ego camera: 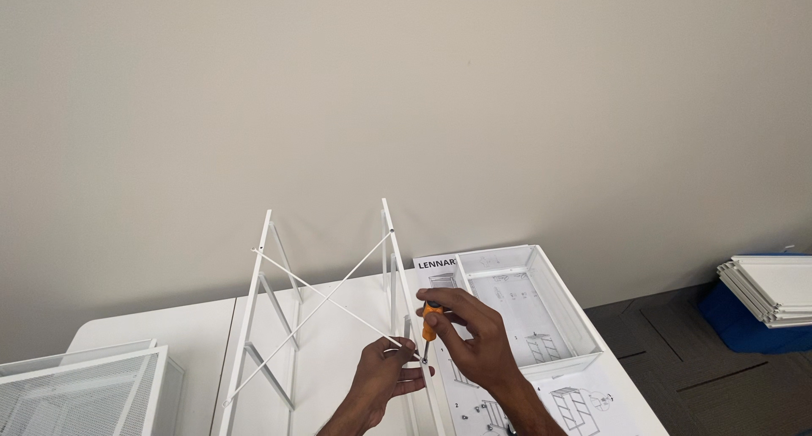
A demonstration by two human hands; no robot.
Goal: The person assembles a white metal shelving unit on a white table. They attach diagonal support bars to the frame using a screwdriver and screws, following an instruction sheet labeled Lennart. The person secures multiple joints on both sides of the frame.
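An orange-handled screwdriver (431,319) is gripped in the right hand (472,334), its tip pointed down at the white metal frame (330,318), which stands on the white tabletop (169,334) at ten o'clock from that hand. The frame is seen as thin white rails braced by two crossed rods. The left hand (385,377), at seven o'clock from the right, is closed around a rail where a rod ends.

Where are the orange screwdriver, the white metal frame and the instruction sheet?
orange screwdriver (431,316), head view, on its handle.
white metal frame (250,318), head view, on its left upright bar.
instruction sheet (584,398), head view, on the lower page.
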